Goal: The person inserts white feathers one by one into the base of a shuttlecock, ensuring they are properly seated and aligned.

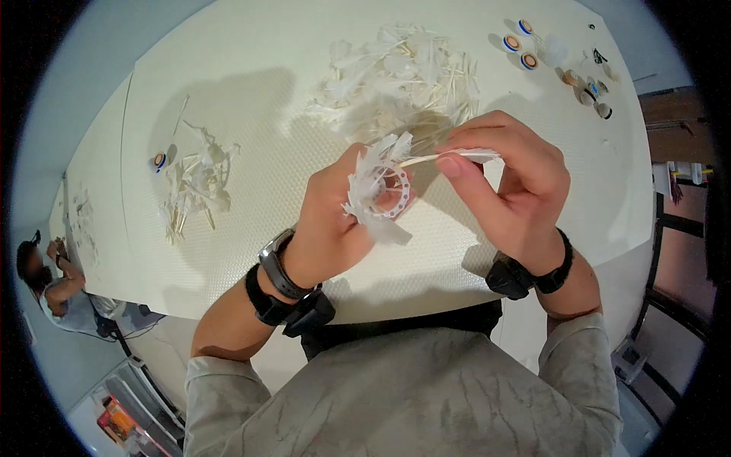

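My left hand (324, 209) is closed around a white holed ring (404, 186) with white feathers (375, 164) standing around part of its edge. The fingers behind the ring are mostly hidden. To its right, my right hand (525, 179) pinches a single white feather (481, 154) between thumb and forefinger. That feather's pale bare shaft points left and its tip reaches the ring's upper rim; I cannot tell whether it sits in a hole. Just beyond both hands lies a large loose heap of white feathers (407, 72) on the table.
A smaller feather pile (198, 179) lies at left on the white textured table (259, 137), beside a round blue-rimmed piece (159, 161). Several similar round pieces (528, 61) and small caps (588, 97) are at the far right. Another person (57, 278) sits at the far left.
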The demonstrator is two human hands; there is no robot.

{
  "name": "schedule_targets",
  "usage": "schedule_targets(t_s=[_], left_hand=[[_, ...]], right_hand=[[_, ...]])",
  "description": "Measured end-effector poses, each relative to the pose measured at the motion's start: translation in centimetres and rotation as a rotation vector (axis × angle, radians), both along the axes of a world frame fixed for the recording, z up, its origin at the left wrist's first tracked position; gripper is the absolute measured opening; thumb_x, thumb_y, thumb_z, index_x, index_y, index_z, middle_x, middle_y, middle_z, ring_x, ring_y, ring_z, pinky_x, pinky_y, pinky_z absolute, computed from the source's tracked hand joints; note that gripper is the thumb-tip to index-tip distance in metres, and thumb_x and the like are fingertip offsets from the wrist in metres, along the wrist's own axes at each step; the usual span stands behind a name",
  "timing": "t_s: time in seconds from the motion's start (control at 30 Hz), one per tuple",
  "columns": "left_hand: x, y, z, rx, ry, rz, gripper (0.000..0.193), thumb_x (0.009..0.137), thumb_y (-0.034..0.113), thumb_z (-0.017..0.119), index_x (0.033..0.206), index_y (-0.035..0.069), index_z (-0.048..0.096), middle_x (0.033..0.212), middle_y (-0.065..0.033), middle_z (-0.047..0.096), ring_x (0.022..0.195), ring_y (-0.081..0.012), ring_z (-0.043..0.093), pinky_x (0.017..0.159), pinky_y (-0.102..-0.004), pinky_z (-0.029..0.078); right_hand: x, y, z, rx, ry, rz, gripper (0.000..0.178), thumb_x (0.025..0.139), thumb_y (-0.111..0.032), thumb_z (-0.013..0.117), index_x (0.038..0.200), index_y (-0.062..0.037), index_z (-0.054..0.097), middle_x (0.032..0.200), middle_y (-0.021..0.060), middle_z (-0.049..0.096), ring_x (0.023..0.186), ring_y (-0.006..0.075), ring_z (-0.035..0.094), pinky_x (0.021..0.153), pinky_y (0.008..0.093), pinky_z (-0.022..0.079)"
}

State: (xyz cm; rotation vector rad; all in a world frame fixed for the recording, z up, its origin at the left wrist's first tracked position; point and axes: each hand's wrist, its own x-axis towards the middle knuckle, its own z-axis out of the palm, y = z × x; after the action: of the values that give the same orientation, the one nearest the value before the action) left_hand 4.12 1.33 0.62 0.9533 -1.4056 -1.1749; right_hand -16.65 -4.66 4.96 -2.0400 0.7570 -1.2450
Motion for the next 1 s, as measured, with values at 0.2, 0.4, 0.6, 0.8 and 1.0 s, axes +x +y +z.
schedule_targets(t_s=[0.2, 0.4, 0.6, 0.8, 1.0], left_hand=[[0.0, 0.1, 0.2, 0.103, 0.031, -0.006, 0.019, 0.090, 0.004, 0.067, 0.107, -0.001, 0.063, 0.090, -0.0071, 0.066, 0.080, -0.0146, 0.063, 0.075, -0.0269, 0.049], [-0.2, 0.0, 0.9, 0.048, -0.002, 0.015, 0.016, 0.094, 0.007, 0.067, 0.108, 0.000, 0.063, 0.086, -0.0034, 0.066, 0.076, -0.0115, 0.061, 0.070, -0.0254, 0.048], [-0.2, 0.1, 1.9, 0.366, 0.205, -0.071, 0.020, 0.099, 0.014, 0.063, 0.112, -0.001, 0.060, 0.090, -0.0083, 0.067, 0.068, -0.0088, 0.056, 0.057, -0.0249, 0.047], [-0.4, 0.5, 1.0, 0.314, 0.176, -0.011, 0.011, 0.095, 0.009, 0.068, 0.102, 0.001, 0.063, 0.081, -0.0026, 0.067, 0.070, -0.0075, 0.059, 0.059, -0.0233, 0.046], [0.1, 0.2, 0.7, 0.067, -0.154, -0.011, 0.010, 0.092, 0.008, 0.071, 0.092, 0.001, 0.064, 0.073, -0.0020, 0.063, 0.063, -0.0095, 0.049, 0.058, -0.0255, 0.043]], right_hand=[[-0.1, 0.0, 0.2, -0.036, 0.010, -0.014, 0.016, 0.080, -0.001, 0.079, 0.094, -0.0056, 0.073, 0.085, 0.0053, 0.071, 0.064, 0.0115, 0.061, 0.052, 0.0228, 0.042], [-0.2, 0.1, 0.5, -0.082, 0.026, -0.021, 0.013, 0.082, -0.001, 0.077, 0.093, -0.0057, 0.072, 0.083, 0.0038, 0.071, 0.064, 0.0098, 0.060, 0.053, 0.0220, 0.043], [-0.4, -0.4, -0.4, 0.384, -0.039, 0.057, 0.007, 0.090, -0.007, 0.073, 0.093, -0.0013, 0.070, 0.080, -0.0001, 0.067, 0.065, 0.0032, 0.053, 0.058, 0.0200, 0.041], [-0.5, -0.5, -0.2, 0.452, 0.031, 0.122, 0.010, 0.090, -0.008, 0.074, 0.095, -0.0014, 0.069, 0.083, -0.0013, 0.067, 0.066, 0.0030, 0.049, 0.060, 0.0197, 0.040], [-0.6, -0.7, 1.1, 0.535, -0.074, 0.147, 0.023, 0.086, -0.011, 0.077, 0.106, -0.0043, 0.068, 0.100, -0.0005, 0.068, 0.084, 0.0073, 0.057, 0.069, 0.0238, 0.043]])
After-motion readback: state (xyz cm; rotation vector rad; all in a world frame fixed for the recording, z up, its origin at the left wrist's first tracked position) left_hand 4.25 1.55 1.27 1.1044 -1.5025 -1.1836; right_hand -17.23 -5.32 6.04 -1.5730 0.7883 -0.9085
